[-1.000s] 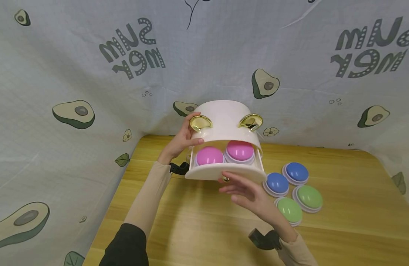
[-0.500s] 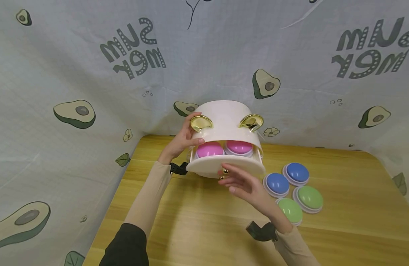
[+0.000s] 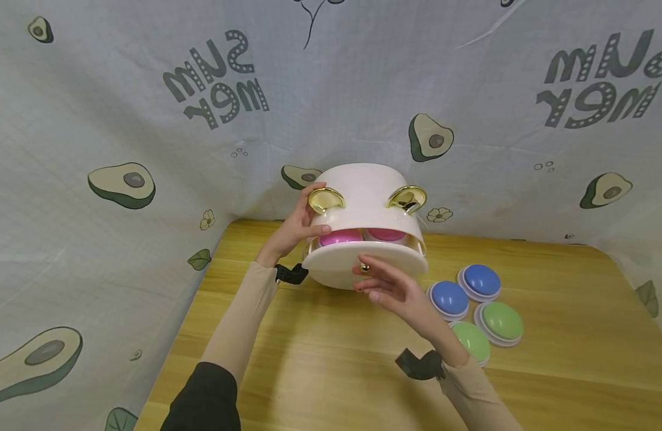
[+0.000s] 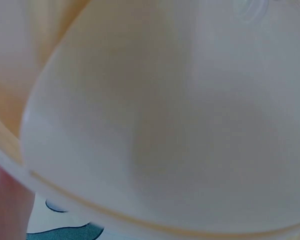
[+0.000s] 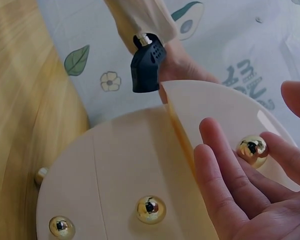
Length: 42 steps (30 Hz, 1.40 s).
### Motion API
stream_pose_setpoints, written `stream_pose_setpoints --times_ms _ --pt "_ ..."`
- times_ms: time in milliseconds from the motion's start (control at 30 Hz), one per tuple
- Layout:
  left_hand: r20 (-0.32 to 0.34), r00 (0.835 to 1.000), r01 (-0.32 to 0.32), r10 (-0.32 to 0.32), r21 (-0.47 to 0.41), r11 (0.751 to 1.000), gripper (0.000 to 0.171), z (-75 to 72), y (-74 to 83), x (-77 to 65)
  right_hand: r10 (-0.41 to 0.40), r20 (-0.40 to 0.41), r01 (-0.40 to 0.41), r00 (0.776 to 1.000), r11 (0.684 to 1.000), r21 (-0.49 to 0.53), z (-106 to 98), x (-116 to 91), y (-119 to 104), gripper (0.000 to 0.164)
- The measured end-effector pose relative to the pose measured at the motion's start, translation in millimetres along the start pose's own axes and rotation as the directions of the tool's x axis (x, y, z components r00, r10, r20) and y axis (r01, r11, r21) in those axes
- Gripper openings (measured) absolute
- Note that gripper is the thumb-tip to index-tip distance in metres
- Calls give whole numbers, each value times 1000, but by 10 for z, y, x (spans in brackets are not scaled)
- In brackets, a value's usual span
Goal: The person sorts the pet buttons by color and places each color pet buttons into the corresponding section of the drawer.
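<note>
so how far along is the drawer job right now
Looks done: two pink domes sit inside the top drawer.
In hand: the left hand holds the white box, while the right hand is at the drawer's gold knob.
Remaining: the drawer stands partly open, so probably closing it fully; blue domes and green domes lie on the table.

This seems a small corner with cloth walls, arranged for recording; whether it belongs to a home or a lab, I cannot tell. A pale grey-white printed cloth (image 3: 342, 114), with cream-and-green avocados (image 3: 110, 185) and grey "Summer" lettering (image 3: 209, 78), hangs around a yellow-brown wood-grain surface (image 3: 309, 371). Two black angular wrist cameras (image 3: 419, 365) are also visible.
</note>
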<state>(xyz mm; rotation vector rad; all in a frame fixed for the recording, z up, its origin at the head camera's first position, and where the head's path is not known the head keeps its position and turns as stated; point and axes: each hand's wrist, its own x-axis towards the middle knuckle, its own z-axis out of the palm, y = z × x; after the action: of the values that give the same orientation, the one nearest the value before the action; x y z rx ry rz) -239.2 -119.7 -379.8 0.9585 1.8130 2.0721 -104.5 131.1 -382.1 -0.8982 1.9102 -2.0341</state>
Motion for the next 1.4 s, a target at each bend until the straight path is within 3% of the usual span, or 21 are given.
stream_pose_setpoints --times_ms 1400 --pt "8 1000 -25 24 51 998 115 21 7 16 18 -68 -21 997 999 -43 -99 213 55 53"
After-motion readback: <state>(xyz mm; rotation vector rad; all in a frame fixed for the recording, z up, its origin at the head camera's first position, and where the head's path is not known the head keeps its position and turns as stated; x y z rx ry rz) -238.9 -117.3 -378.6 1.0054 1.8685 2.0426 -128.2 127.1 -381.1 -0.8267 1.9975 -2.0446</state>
